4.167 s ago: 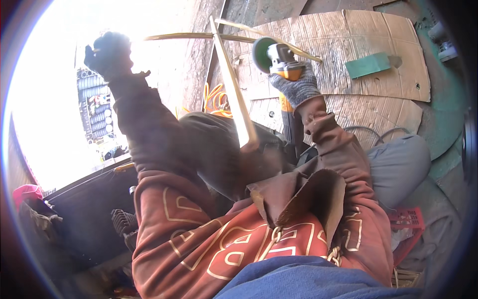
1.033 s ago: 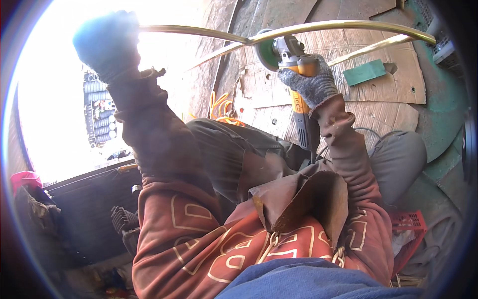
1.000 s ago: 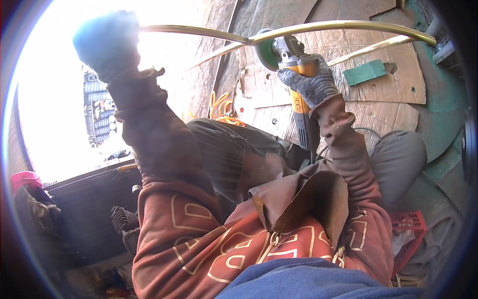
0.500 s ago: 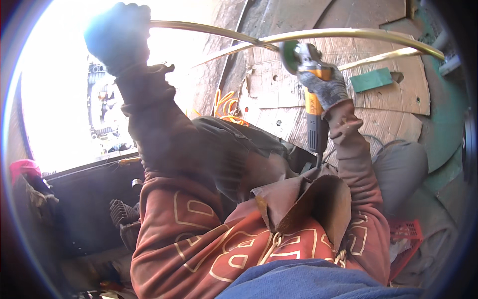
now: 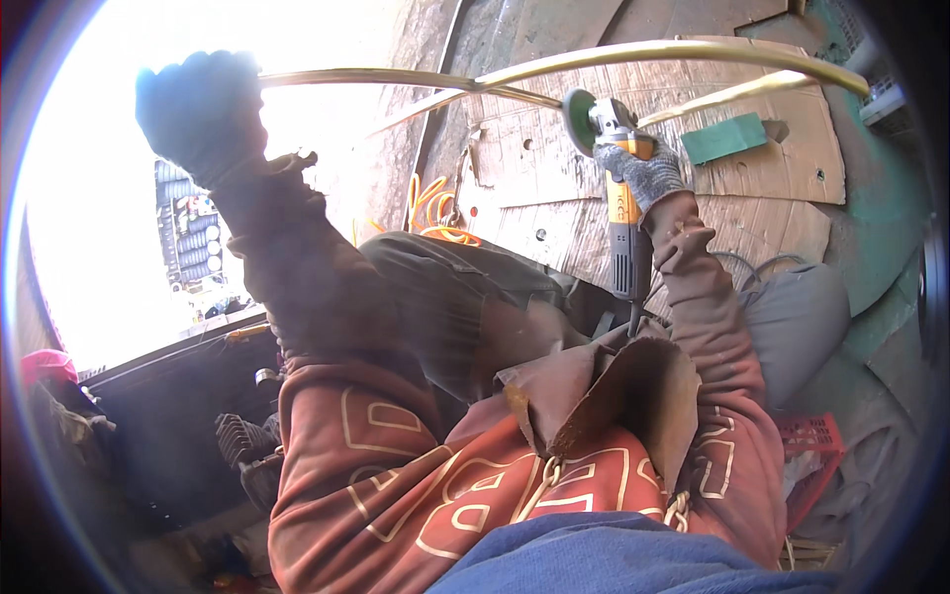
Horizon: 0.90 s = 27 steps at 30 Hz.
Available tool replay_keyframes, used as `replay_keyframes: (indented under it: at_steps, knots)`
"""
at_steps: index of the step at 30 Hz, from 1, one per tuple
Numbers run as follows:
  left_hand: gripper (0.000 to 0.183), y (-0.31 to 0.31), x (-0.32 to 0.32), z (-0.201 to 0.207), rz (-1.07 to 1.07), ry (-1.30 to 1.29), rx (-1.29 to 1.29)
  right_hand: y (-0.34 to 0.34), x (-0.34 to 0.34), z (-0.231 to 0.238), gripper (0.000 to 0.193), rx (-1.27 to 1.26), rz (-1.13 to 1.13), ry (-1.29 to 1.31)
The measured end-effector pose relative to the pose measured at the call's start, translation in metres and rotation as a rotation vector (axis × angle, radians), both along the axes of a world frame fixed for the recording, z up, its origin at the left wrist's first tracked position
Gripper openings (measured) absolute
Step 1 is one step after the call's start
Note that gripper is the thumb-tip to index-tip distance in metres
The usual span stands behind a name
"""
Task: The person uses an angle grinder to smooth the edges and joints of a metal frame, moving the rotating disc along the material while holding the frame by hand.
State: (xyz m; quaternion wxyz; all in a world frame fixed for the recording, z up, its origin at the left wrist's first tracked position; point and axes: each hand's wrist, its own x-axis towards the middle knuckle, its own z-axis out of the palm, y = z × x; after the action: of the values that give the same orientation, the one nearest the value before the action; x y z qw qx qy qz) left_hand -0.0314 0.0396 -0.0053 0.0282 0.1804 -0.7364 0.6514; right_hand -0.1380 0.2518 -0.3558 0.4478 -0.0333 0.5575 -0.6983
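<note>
My left hand (image 5: pixel 203 117), in a dark glove and hazy from glare, is closed around one end of a thin brass-coloured metal tube (image 5: pixel 366 77). This tube runs to the right, and its other end lies right beside the green disc (image 5: pixel 578 121) of an angle grinder (image 5: pixel 623 223); whether they touch I cannot tell. My right hand (image 5: pixel 643 170), in a grey knit glove, grips the yellow and dark grinder just behind its head. A thicker curved gold tube (image 5: pixel 653 51) crosses the thin one, and another gold tube length (image 5: pixel 727 99) lies below it.
Flattened cardboard (image 5: pixel 792 173) covers the ground, with a green rectangular piece (image 5: pixel 725 139) on it. A coiled orange cord (image 5: pixel 435 213) lies beyond my left knee. At lower right stands a red plastic crate (image 5: pixel 811 455). The grinder's cable runs toward my lap.
My left hand has moved down and slightly left, lowering its end of the thin tube. The grinder stays at the tube's far end, its disc turned a little more into view.
</note>
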Motion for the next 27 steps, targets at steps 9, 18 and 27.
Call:
replay_keyframes:
  at_steps: [9, 18, 27]
  knots:
    - [0.021, -0.011, 0.021, -0.008, 0.054, -0.079, -0.113, -0.032, 0.04, 0.046, 0.054, -0.281, 0.04, 0.143]
    - [0.021, -0.043, 0.036, -0.019, 0.092, 0.022, -0.065, -0.031, 0.041, 0.021, 0.063, -0.236, -0.001, 0.06]
    - [0.014, -0.048, 0.043, -0.027, 0.049, 0.039, 0.052, -0.016, 0.025, -0.041, 0.05, 0.028, 0.063, -0.032]
